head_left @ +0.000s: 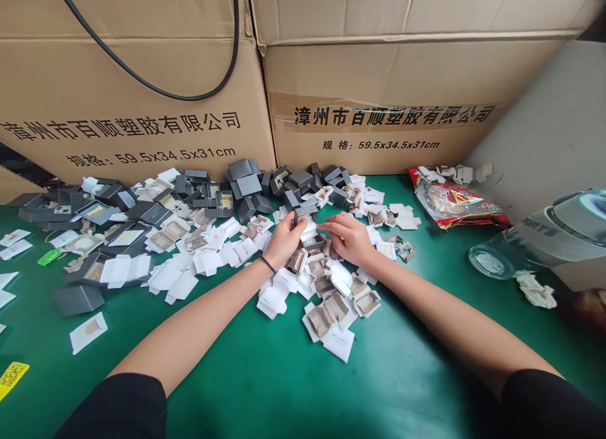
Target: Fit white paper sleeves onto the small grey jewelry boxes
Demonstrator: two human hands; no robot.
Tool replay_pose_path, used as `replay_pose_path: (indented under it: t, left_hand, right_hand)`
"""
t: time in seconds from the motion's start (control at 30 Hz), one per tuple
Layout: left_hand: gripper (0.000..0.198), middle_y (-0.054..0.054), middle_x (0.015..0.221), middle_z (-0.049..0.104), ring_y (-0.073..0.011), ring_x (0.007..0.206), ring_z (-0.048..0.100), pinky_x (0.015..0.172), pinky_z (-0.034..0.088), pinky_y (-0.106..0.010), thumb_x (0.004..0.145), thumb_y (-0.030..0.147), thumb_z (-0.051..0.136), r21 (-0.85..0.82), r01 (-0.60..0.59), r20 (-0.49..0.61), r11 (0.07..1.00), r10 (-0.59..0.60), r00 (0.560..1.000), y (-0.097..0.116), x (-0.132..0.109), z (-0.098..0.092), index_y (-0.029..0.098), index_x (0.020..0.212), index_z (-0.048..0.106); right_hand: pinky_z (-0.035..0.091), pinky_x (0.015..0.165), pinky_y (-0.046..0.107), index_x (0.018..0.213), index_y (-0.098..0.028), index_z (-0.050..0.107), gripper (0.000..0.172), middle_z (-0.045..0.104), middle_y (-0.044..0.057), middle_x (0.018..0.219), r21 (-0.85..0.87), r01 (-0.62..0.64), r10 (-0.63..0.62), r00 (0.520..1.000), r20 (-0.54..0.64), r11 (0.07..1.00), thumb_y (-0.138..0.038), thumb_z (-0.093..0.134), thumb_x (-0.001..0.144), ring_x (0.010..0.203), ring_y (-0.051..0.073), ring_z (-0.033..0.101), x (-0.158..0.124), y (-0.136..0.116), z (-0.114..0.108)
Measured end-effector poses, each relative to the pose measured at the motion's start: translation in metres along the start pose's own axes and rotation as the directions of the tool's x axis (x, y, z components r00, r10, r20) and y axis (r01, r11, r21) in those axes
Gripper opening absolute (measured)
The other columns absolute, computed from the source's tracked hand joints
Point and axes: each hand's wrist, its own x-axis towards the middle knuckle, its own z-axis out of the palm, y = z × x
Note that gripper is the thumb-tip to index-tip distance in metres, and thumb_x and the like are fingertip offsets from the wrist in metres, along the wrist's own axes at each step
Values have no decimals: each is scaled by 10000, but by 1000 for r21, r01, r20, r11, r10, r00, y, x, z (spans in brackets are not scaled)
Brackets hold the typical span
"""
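My left hand (285,242), with a black band at its wrist, is closed on the near left edge of a small dark grey hinged box. The raised lid (307,210) faces away from me, and a white card insert (309,229) shows inside the box. At the box's right side is my right hand (351,238), its index finger stretched towards the insert and the other fingers loosely bent. Whether its fingertip touches the card I cannot tell. Below both hands lies a heap of folded white and grey-brown card inserts (331,306).
More dark grey boxes (243,177) are piled at the back, against large cardboard cartons (379,72). White card pieces (175,275) spread to the left on the green table (227,376). A red food packet (454,202) and a clear bottle (534,240) lie at the right. A black cable (189,98) hangs above.
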Motion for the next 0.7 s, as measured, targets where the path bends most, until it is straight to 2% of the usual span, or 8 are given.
replay_pose_path:
  t: [0.1,0.17,0.27,0.33,0.4,0.43,0.57,0.7]
  left_hand:
    - [266,0,704,590,-126,582,567,527,489,-244,792,408,580,10,-26,24,1000,26,999,-2,0,-1,210,970,567]
    - [240,-6,711,598,-137,609,579,550,492,-257,799,397,572,21,-46,31,999,45,998,-4,0,-1,208,947,570]
    - [186,-4,699,582,-136,622,566,580,473,-257,811,374,553,80,-100,13,992,99,995,-5,-1,-1,199,874,559]
    - [149,8,667,548,-127,605,534,582,441,-243,818,344,538,163,-150,15,975,149,989,-5,-2,-1,195,813,542]
    - [131,17,642,514,-121,585,495,572,399,-235,822,314,519,242,-197,36,950,194,980,-4,-4,-2,195,769,521]
    - [127,19,637,504,-120,581,481,570,381,-235,824,304,509,270,-216,49,938,211,976,-4,-6,-2,196,758,514]
    - [111,16,648,505,-126,587,467,572,351,-241,829,293,487,304,-236,79,923,223,972,-1,-8,-2,200,773,511]
    - [96,-2,719,552,-140,656,500,611,372,-244,823,284,490,303,-220,78,927,206,976,-1,-8,-3,196,805,521]
  right_hand:
    - [457,752,279,932,-203,674,350,661,76,962,-103,-113,117,992,39,988,-145,332,884,876,172,589,10,3,-20]
    - [460,689,291,1074,-225,627,325,671,80,967,-247,-243,286,945,157,938,-211,354,899,825,192,620,17,1,-40]
    - [454,607,336,1326,-202,418,467,679,142,915,-550,-370,579,770,269,748,-392,412,899,771,268,645,16,-6,-69]
    - [461,614,363,1289,-192,442,500,667,169,954,-688,-336,701,620,353,644,-462,462,868,813,309,649,7,-9,-80]
    - [467,617,361,1207,-194,506,449,655,167,994,-735,-283,750,496,438,616,-466,497,850,861,325,647,-6,-9,-84]
    - [468,615,355,1169,-183,529,408,640,170,1033,-737,-259,744,486,459,625,-442,497,855,888,326,642,-12,-9,-83]
    - [470,619,340,1151,-156,542,344,612,171,1066,-690,-260,683,575,451,675,-351,451,883,852,285,650,-30,-7,-75]
    - [481,707,312,1150,-141,572,362,622,148,1099,-592,-222,562,669,486,775,-143,463,805,894,246,646,-30,-6,-68]
